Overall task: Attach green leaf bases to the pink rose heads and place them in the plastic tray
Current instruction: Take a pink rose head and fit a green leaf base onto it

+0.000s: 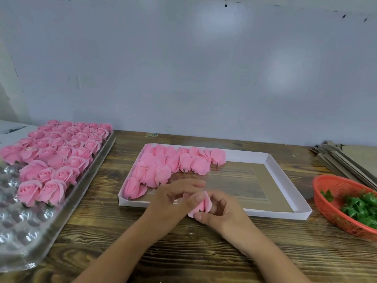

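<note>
My left hand (173, 203) and my right hand (222, 211) meet over the table's middle and both pinch one pink rose head (202, 205). A bit of green leaf base (200, 211) shows at its underside. The clear plastic tray (30, 227) lies at the left, its far part filled with several upright pink roses (51, 160). Several bare rose heads (163, 168) lie on their sides in the white cardboard box (285, 180). Green leaf bases (361, 209) sit in the orange basket (330, 203) at the right.
A stack of flat brown cardboard pieces (344, 158) lies at the far right behind the basket. A pale wall stands right behind the wooden table (183, 252). The plastic tray's near cups hold nothing.
</note>
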Tool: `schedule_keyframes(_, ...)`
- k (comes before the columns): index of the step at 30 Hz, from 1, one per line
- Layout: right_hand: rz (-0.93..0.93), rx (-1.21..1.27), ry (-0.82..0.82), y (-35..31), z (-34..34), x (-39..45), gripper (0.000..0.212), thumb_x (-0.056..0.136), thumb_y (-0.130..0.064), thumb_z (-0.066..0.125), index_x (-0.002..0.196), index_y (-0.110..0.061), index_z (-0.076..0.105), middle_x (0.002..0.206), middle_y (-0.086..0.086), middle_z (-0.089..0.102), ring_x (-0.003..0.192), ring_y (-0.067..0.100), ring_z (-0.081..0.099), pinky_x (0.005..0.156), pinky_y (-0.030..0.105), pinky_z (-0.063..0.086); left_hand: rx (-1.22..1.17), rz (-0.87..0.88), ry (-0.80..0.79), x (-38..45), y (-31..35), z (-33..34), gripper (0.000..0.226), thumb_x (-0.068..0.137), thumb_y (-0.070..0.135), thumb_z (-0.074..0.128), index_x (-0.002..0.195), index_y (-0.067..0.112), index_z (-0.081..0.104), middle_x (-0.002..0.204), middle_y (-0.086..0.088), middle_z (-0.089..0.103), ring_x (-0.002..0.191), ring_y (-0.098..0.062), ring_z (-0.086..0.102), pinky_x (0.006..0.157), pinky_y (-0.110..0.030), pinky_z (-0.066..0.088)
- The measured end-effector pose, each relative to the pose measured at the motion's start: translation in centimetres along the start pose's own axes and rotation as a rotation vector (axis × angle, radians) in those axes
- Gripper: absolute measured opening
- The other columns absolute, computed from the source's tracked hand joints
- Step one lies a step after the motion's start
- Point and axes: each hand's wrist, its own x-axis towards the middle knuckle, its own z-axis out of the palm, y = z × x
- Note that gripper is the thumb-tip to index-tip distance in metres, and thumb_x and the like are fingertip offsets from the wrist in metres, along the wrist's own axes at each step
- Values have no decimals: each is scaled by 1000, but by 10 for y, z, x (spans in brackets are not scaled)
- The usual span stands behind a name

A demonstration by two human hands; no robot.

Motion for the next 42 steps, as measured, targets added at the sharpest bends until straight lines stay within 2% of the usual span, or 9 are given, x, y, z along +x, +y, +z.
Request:
schedule_keyframes(4,-57,-42,-31,-5,3,-1,32,88,-4,70,109,-28,72,106,-3,75,98,8,70,81,16,51,23,-17,-84,-2,-1,2,11,86,26,74,93,32,80,107,7,77,112,-6,66,92,-16,49)
schedule_keyframes(9,-70,-53,-27,-2,2,0,30,89,-18,71,118,-28,68,113,1,73,107,18,68,90,26,53,97,-92,-95,-2,0,1,42,82,21,82,115,44,70,117,16,71,113,-6,64,90,-16,51)
schedule_keyframes(17,-58,-60,30,-2,-2,1,25,86,-24,73,111,-27,72,108,0,74,103,16,69,88,27,53,94,-151,-94,-1,1,-4,63,69,65,79,125,66,51,130,36,54,126,9,50,98,-22,49)
schedule_keyframes(23,-30,-65,-57,-1,3,-1,29,88,-7,69,110,-25,74,110,-1,75,104,15,69,88,22,51,-61,1,-88,0,6,0,35,93,53,63,92,22,78,102,-10,74,119,-9,63,100,-19,48)
schedule_keyframes(26,-34,-34,-64,-5,3,-2,23,88,-4,69,102,-21,75,104,1,75,99,14,70,85,20,51,-46,8,-171,0,4,1,31,99,36,60,88,10,74,97,-13,74,111,-24,66,103,-14,42)
schedule_keyframes(30,-9,42,-60,-4,2,-3,22,88,-1,68,94,-21,76,92,0,76,88,10,69,78,19,51,-28,-41,-151,0,1,1,15,93,36,66,102,33,78,118,11,73,122,-5,61,102,-12,43)
schedule_keyframes(33,-8,103,-44,-1,1,-2,21,85,-4,70,100,-18,76,97,7,75,91,16,69,81,26,53,45,-80,-131,-1,-3,-1,30,86,56,68,115,49,71,131,28,63,127,4,55,100,-12,45)
schedule_keyframes(38,3,220,-42,2,0,1,42,77,-32,83,113,-14,72,113,15,73,107,28,68,92,37,53,90,-90,-225,-1,1,0,44,86,60,66,129,60,55,129,23,65,123,2,57,99,-13,45)
schedule_keyframes(42,-12,251,-7,-1,-4,1,39,77,-32,83,109,-13,74,106,13,74,100,26,69,87,34,55,140,-98,-213,-1,-3,-1,56,85,56,70,137,53,48,136,23,59,130,0,52,106,-27,42)
